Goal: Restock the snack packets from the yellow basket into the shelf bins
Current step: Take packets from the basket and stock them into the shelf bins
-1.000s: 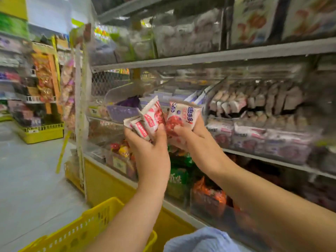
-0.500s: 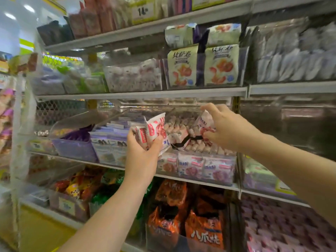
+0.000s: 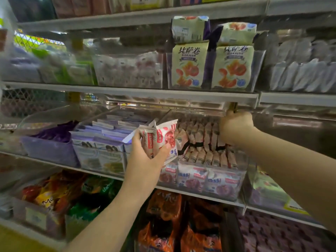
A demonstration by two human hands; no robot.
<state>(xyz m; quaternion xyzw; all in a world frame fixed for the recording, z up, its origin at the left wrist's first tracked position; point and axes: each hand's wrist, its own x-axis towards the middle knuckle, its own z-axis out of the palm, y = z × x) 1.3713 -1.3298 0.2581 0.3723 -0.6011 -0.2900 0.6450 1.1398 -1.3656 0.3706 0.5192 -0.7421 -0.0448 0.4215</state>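
Note:
My left hand [image 3: 145, 160] grips a small bunch of white-and-red snack packets [image 3: 163, 140] in front of the middle shelf. Just behind them stands a clear shelf bin [image 3: 242, 180] filled with upright rows of the same kind of packets [image 3: 203, 140]. My right hand [image 3: 235, 126] reaches into the back right of that bin, just under the shelf above. Its fingers are curled, and whatever they hold is hidden behind the hand. The yellow basket is out of view.
Left of the bin sit a clear bin of pale purple packets [image 3: 101, 142] and a purple tub [image 3: 49, 151]. Pizza-roll bags [image 3: 189, 68] fill the shelf above. Orange bags [image 3: 163, 211] and green and yellow packets [image 3: 60, 197] crowd the shelf below.
My right hand has moved with its packet from the bin's front to deep at the back right. The view has tilted up and closer; my left hand stays beside the bin with its bunch.

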